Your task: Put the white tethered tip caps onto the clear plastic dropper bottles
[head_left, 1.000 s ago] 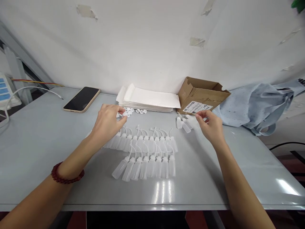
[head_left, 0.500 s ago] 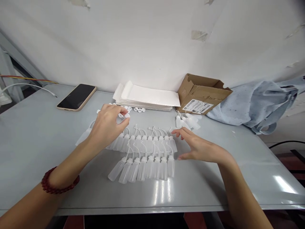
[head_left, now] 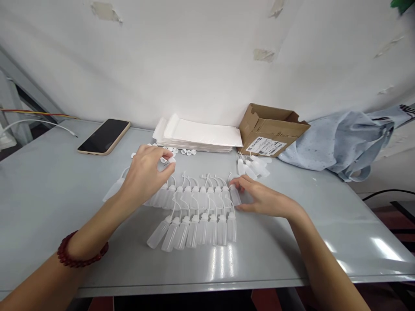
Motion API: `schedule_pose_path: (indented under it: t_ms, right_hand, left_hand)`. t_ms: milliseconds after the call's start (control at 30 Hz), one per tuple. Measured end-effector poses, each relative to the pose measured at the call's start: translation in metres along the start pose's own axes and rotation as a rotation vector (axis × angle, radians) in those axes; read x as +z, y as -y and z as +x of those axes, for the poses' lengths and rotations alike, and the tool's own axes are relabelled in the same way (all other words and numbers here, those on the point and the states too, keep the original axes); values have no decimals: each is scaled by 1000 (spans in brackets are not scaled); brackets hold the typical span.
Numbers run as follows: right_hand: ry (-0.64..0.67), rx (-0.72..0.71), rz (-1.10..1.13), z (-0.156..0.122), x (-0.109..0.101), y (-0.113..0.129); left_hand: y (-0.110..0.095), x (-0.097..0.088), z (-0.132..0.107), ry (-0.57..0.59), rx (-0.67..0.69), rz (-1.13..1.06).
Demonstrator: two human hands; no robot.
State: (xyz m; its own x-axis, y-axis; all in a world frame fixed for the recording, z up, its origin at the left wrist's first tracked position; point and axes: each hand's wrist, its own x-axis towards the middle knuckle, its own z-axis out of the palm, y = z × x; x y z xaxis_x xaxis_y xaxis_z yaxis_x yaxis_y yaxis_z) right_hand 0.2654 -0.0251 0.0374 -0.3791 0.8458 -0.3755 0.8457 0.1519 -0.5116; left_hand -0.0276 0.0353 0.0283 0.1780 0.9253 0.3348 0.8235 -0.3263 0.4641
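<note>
My left hand [head_left: 144, 172] pinches a small white cap [head_left: 171, 160] between thumb and fingertips, with a thin dark needle-like tip beside it. It hovers over the left end of the back row of small translucent squeeze bottles [head_left: 195, 198], hiding some of them. My right hand [head_left: 261, 196] has its fingertips at the neck and its thumb near the base of the back row's rightmost bottle [head_left: 234, 195], which leans slightly. A front row of similar bottles [head_left: 203, 229] lies nearer me, each with a thin curved strap at its top.
Loose white caps [head_left: 188, 152] lie before a stack of white envelopes [head_left: 204, 134]. An open cardboard box [head_left: 269, 131] stands behind more bottles [head_left: 253, 167], beside pale blue cloth [head_left: 333, 140]. A phone [head_left: 104, 136] lies at left; a single bottle [head_left: 113, 189] lies beside my left forearm.
My right hand has moved left and closed its fingers on the rightmost back-row bottle. The left hand keeps its pinch on the cap. The camera view has shifted slightly.
</note>
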Motion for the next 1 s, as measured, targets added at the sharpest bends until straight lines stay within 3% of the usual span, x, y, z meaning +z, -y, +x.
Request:
schedule_pose_path:
  t_ms: [133,233,433,700,833,1000]
  right_hand:
    - [-56,52,38,-2,-3,-4]
    - [-166,13,104,-2,-2,-4]
    - [-450,-148,400,4,10,9]
    - [-597,-177,803,8,27,35]
    - [-567,-164,918,10,31,42]
    - [-387,-185,1123,10,38,47]
  left_hand:
    - [0,2,-1,-25,33,-23]
    - [-3,3,-4,-5,48,-53]
    - [-19,4,-15,92,98,-177]
    - [-30,10,-28,156,226,-266]
    - [-34,12,-32,201,245,-331]
    - [-42,11,-35,353,190,-449]
